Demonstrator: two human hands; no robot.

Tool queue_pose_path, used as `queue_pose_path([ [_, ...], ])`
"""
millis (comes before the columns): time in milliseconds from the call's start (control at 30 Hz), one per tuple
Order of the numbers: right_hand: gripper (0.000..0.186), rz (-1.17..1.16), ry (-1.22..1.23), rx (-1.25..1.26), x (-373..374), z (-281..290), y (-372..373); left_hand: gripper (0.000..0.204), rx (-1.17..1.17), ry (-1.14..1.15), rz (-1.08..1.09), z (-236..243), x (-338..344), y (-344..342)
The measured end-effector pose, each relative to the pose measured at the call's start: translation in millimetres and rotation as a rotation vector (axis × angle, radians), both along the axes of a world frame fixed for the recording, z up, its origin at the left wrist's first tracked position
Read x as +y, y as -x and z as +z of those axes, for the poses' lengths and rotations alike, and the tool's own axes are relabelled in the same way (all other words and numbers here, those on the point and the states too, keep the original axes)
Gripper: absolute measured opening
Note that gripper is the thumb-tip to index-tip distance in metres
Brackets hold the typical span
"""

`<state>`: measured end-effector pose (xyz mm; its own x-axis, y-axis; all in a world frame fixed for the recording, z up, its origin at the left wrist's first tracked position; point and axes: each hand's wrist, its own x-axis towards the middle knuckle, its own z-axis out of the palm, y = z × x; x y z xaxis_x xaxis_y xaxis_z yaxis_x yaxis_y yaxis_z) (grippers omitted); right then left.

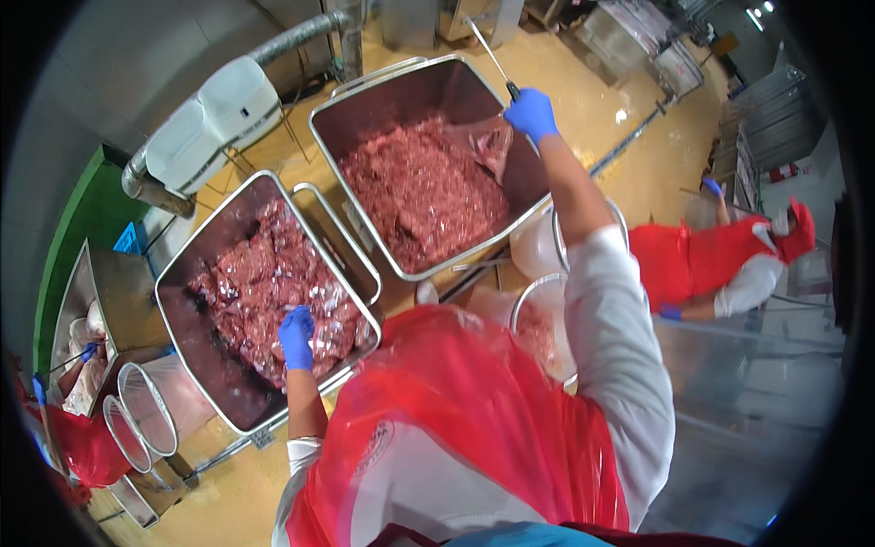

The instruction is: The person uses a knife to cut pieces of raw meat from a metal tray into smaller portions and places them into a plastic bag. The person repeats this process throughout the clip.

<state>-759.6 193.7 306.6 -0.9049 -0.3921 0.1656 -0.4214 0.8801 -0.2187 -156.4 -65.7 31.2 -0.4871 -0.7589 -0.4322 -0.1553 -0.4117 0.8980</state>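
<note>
Metal tub point(437, 94) at 12 o'clock smooth, raw meat point(424, 196) inside rough, wet-glossy; apron point(492, 387) at 6 o'clock glossy plastic.

Shiny yellow floor point(583, 109), grey wall point(118, 82), bent metal rail point(301, 39).
White plastic bins point(239, 96) are set beside the rail; a green band point(73, 228) is seen to its lower left; metal equipment point(775, 114) and bright lamps point(755, 18) far right of it.

The bare right forearm point(574, 190) is extended forward, and the right hand point(532, 115), gloved in blue, is curled into a grip. The left forearm point(306, 406) is less far outstretched; the left hand point(295, 339), likewise gloved, is held back uppermost.
</note>
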Motion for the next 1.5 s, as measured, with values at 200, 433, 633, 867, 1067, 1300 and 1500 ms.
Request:
queue_pose_path([
  [200,0.03,-0.034,-0.042,-0.097,-29.4,5.0,-33.6,0.012,-0.495,1.044,-0.247,-74.6,-8.4,-150.3],
  [433,0.031,-0.077,-0.015,-0.066,-23.0,2.0,-60.6,0.02,-0.246,0.387,-0.174,-34.2,-24.5,-114.5],
  [633,0.029,-0.152,0.217,-0.034,38.9,-37.7,-92.9,0.017,0.011,-0.088,-0.105,-10.7,-22.2,-66.0],
  [867,0.025,-0.244,1.056,-0.428,139.2,-55.9,-182.1,0.024,-0.088,-0.053,-0.249,-23.7,-21.3,-40.2],
  [1067,0.026,-0.428,1.296,-0.403,297.7,-32.8,-298.0,0.028,-0.365,0.331,-0.712,-51.8,-16.2,-23.7],
  [1300,0.058,-0.959,0.242,-0.353,480.0,-97.5,-429.4,0.026,-0.327,0.219,-0.713,-26.8,36.8,20.3],
  [1500,0.05,-0.648,-0.185,-0.731,471.9,-99.3,-426.2,0.023,-0.429,0.355,-0.663,10.3,63.6,17.6],
])
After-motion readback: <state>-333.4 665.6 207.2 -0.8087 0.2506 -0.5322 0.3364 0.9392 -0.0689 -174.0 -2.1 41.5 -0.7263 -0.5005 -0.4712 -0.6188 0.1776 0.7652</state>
